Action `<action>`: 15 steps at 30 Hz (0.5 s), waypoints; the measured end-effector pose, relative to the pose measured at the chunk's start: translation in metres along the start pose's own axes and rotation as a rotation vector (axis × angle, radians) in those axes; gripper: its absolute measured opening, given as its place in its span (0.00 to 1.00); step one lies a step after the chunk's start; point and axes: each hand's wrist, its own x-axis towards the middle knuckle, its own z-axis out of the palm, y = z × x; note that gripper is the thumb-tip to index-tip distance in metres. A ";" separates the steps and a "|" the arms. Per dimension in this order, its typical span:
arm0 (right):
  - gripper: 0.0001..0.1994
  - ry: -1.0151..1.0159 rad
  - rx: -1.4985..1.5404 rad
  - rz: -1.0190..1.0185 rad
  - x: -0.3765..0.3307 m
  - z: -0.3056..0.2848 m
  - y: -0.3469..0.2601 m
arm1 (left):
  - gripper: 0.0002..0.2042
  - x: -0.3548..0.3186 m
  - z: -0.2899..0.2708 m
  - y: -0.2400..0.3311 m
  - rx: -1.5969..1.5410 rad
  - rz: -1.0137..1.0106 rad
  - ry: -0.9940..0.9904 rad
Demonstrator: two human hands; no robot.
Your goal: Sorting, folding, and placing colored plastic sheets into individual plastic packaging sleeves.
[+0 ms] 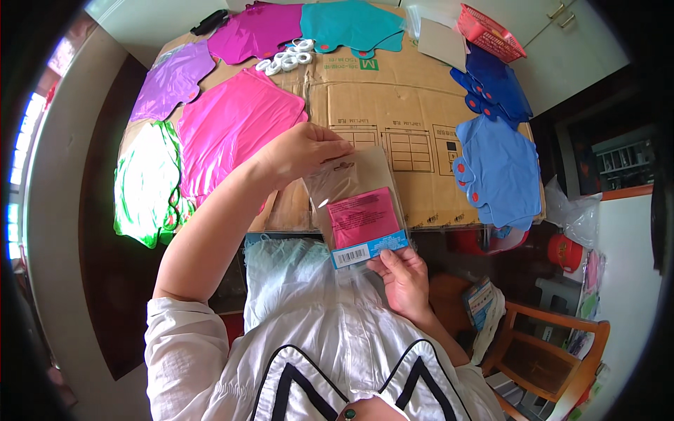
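A clear plastic packet [385,179] is held upright before me, over the near edge of the cardboard. Inside it are a stiff greyish card, a folded pink sheet [363,217] and a blue label strip with a barcode. My left hand [309,151] pinches the packet's top edge, its fingers closed. At the lower right corner, my right hand [404,277] grips the packet by the label, thumb in front. Just beyond my left forearm lies a large glossy pink sheet [235,123] with scalloped edges.
Brown cardboard [379,102] covers the table. Around it lie purple [172,81], magenta [256,31], teal [351,28], green-white [147,179] and blue [500,168] sheets. White rings [288,59], a grey card [444,45] and a red basket [489,34] sit farther back. A wooden chair [554,323] stands right.
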 end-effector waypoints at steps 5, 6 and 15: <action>0.06 0.013 0.002 0.007 -0.001 -0.002 0.002 | 0.16 -0.004 -0.006 -0.004 0.099 0.152 -0.110; 0.06 0.005 -0.001 0.011 -0.001 -0.002 0.002 | 0.16 -0.004 -0.006 -0.008 0.040 0.160 -0.104; 0.08 -0.094 -0.026 0.005 -0.004 0.004 -0.004 | 0.15 0.001 -0.003 -0.017 -0.109 0.171 -0.014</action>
